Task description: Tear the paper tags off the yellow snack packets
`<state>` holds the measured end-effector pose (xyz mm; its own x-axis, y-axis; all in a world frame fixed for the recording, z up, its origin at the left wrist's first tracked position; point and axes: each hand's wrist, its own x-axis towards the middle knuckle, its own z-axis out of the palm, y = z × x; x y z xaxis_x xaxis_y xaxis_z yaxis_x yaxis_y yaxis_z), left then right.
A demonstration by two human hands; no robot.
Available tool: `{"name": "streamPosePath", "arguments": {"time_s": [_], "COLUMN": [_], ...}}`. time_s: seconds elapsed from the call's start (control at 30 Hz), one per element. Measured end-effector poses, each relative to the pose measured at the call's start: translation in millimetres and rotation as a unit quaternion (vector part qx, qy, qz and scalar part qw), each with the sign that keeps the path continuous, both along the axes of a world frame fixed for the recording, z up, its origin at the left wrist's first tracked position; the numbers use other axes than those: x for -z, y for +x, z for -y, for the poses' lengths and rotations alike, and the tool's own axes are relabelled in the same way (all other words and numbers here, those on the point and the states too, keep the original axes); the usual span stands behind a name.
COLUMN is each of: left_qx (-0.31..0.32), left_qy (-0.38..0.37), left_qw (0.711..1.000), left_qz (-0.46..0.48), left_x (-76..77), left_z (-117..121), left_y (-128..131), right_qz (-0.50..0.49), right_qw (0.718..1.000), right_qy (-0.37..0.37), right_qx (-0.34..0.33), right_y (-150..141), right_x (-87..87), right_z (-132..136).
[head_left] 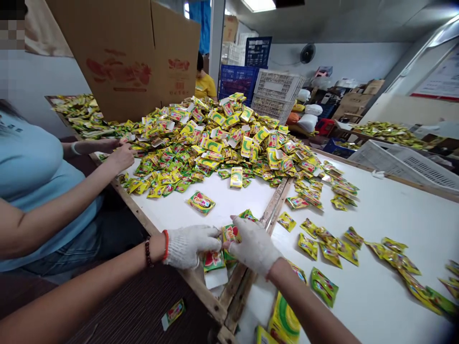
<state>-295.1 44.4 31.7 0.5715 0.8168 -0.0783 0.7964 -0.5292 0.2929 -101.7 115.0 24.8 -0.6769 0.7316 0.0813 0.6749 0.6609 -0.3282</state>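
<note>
My left hand (191, 246), in a white knit glove, is closed at the side of a small green and red candy box (214, 260), whose white end flap hangs open toward me. My right hand (255, 246), also gloved, pinches a yellow and red candy packet (230, 232) just above that box. Part of another green packet (248, 215) shows behind my right fingers. Farther up the white table lie a flat candy box (201, 202) and an upright yellow box (236, 177). Under my right forearm rests a larger yellow box (285, 317), partly hidden.
A big heap of small boxes and packets (215, 138) covers the far table, with a large carton (125, 62) behind it. Loose packets (328, 248) lie to my right. A co-worker in blue (46, 191) handles packets at left. One small box (175, 311) lies on the floor.
</note>
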Motion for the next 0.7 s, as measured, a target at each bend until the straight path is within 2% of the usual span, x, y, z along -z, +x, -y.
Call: {"name": "streamPosePath", "arguments": {"time_s": [0.07,0.13,0.23,0.3,0.4,0.47,0.53,0.6,0.63,0.7], "left_qx": [-0.022,-0.040,-0.045,-0.051,-0.026,-0.007,-0.032,-0.102,-0.147,-0.172], "left_qy": [0.010,0.011,0.027,0.050,0.059,0.059,0.070,0.088,0.099,0.103], "left_qw": [0.998,0.995,0.992,0.993,0.998,0.994,0.995,0.989,0.977,0.970], "left_qz": [-0.054,-0.094,-0.117,-0.092,0.026,0.089,0.061,-0.057,-0.116,-0.138], "left_x": [2.8,0.5,-14.4,-29.7,-48.4,-51.2,-45.0,-34.2,-29.0,-21.7], "left_z": [-0.8,0.6,5.8,10.7,12.5,3.7,-12.9,-31.6,-39.9,-52.2], "left_y": [-3.1,-1.9,7.1,17.6,32.4,33.1,23.1,6.3,-2.5,-16.7], "right_qz": [0.042,0.059,0.024,-0.055,-0.178,-0.178,-0.154,-0.164,-0.171,-0.162], "right_qw": [0.999,0.997,0.998,0.995,0.976,0.974,0.976,0.970,0.968,0.976], "right_qy": [0.027,0.020,-0.029,-0.051,-0.065,-0.072,-0.022,0.067,0.088,0.077], "right_qx": [0.015,0.038,0.053,0.071,0.108,0.121,0.149,0.166,0.162,0.123], "right_y": [-10.5,-17.8,-21.6,-11.2,34.8,80.3,124.6,155.6,163.7,165.9], "right_x": [6.8,10.3,8.6,0.0,-23.4,-38.6,-44.0,-34.8,-25.1,-1.0], "right_z": [12.1,19.0,18.0,13.2,8.7,13.1,29.1,58.7,77.1,113.2]}}
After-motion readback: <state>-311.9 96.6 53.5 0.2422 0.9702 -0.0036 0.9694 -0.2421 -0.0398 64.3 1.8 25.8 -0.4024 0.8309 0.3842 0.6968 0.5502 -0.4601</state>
